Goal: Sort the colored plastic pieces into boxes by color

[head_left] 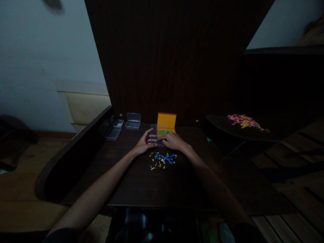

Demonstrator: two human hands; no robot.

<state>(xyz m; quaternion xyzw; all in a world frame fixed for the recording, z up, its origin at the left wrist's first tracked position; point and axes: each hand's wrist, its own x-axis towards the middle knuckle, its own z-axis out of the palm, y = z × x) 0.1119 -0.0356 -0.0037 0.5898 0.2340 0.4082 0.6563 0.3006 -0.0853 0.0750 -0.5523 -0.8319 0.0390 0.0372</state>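
From where I stand, the person has both hands over the middle of the dark wooden counter [141, 189], nearer its far edge than its near one. The left hand [145, 143] is spread wide, thumb well apart from the fingers, around the left side of an open clear plastic box [161, 145] whose lid stands up. The right hand [173, 140] comes in from the other side, fingers bent over that same box; I can't tell whether they pinch anything. Right behind, close to the counter's far edge, an orange box [167, 119] stands with its lid raised and small green pieces [162, 132] inside it. Between the hands and the near edge lies a loose scatter of tiny blue, yellow and pale pieces [164, 159]. Toward the far left corner I see an open clear case [133, 125], and left of it, by the raised side board [76, 155], a shallow clear tray [113, 133] with a smaller clear case [118, 123] just beyond. Past the counter's right edge, a dark rounded shelf [222, 129] carries a heap of pink, red and yellow pieces [243, 120], well apart from the hands.
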